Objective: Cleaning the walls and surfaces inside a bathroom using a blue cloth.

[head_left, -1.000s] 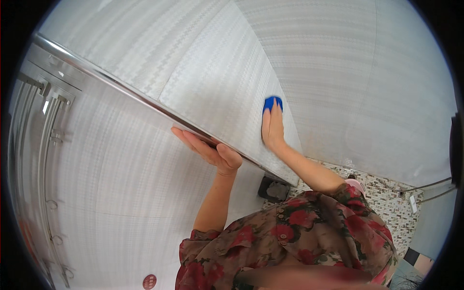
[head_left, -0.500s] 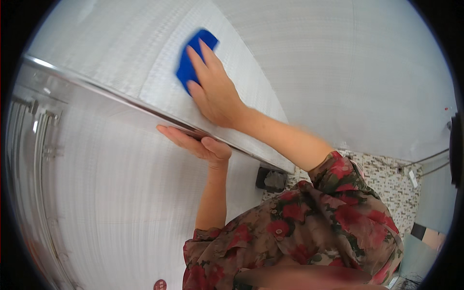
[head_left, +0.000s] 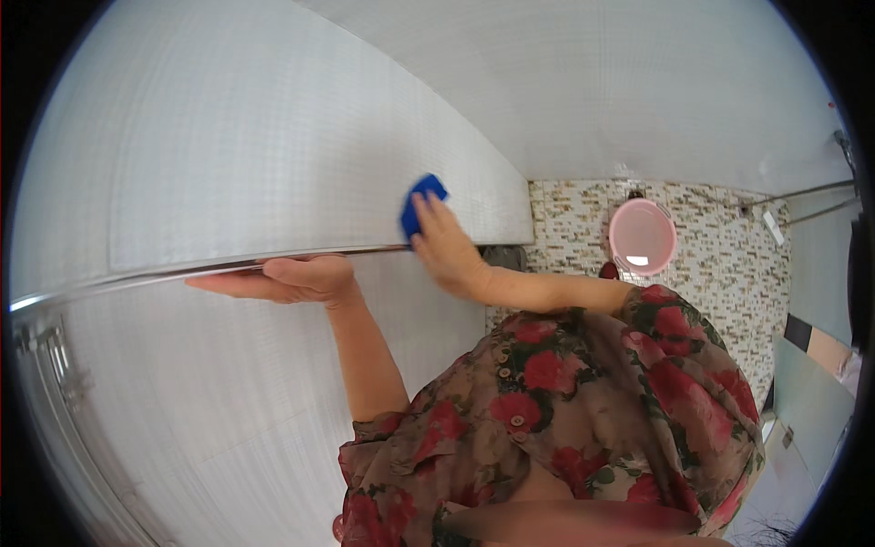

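My right hand (head_left: 447, 251) is closed on a blue cloth (head_left: 422, 208), pressing it against a pale, finely ribbed panel (head_left: 237, 164). The cloth is slightly blurred. A thin shiny metal strip (head_left: 118, 281) runs along the panel's edge, and my right wrist passes near its right end. Just below that strip my left hand (head_left: 296, 279) rests against it, fingers stretched out flat to the left and thumb laid along the top. Nothing shows in the left palm.
A pink basin (head_left: 643, 237) stands on the mosaic-tiled floor (head_left: 570, 214) at the right. Behind my right forearm is a dark grey container (head_left: 506, 257). Metal rails (head_left: 50, 365) run along the left side. A pale wall (head_left: 620, 100) rises at the back.
The view has turned, so the strip lies flatter and the pink basin shows. My right hand has moved the blue cloth rightward, nearer the floor end. My left hand stays at the strip.
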The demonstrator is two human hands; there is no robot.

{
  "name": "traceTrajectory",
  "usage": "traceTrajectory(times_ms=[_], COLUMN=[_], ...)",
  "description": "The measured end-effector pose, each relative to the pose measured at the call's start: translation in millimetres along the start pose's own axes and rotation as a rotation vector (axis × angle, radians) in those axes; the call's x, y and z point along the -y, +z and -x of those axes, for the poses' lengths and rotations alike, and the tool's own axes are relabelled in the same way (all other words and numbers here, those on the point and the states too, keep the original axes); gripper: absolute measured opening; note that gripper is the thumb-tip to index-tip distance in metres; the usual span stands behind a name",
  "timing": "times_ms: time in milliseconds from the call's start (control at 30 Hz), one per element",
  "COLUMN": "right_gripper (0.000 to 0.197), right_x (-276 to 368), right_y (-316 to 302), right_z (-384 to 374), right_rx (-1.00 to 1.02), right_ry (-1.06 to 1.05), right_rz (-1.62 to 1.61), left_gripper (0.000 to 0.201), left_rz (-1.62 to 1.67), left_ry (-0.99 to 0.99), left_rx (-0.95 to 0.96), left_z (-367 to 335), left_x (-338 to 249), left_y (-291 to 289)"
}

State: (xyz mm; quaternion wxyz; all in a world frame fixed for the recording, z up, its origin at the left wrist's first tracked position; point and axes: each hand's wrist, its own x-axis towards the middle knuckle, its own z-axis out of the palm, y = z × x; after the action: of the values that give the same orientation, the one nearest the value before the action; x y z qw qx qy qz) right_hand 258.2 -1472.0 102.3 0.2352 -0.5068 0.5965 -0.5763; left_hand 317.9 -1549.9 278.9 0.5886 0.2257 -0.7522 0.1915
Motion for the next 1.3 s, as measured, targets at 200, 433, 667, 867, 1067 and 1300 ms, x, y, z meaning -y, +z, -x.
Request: traceTrajectory(times_ms=[200,433,667,867,1067,1300], right_gripper=[0.069,0.062,0.059,0.061,0.073,0.071], right_x=[-33,-174,-95,-302,-244,-128], right_y=[1,23,12,66,70,-3], right_z=[19,42,41,92,41,-95], right_rx=[0.034,0.006,0.020,-0.216,-0.201,-0.286], right_ry=[-0.042,0.524,0.077,0.287,0.231,-0.403], right_rz=[-0.100,-0.264,-0.212,-0.405,-0.389,-0.346], left_gripper=[0.063,0.051,0.042,0.050,0.055,0.055], left_rz=[0.105,0.168,0.017,-0.106,-0.219,-0.155], left_ry=[0.031,0.231,0.294,0.468,0.621,0.621], left_rx=[0.126,0.598,0.821,0.686,0.451,0.424], left_z=[48,141,176,189,195,199], left_x=[-17,-61,-44,-55,-25,-30], left_y=[-2,3,15,51,40,47])
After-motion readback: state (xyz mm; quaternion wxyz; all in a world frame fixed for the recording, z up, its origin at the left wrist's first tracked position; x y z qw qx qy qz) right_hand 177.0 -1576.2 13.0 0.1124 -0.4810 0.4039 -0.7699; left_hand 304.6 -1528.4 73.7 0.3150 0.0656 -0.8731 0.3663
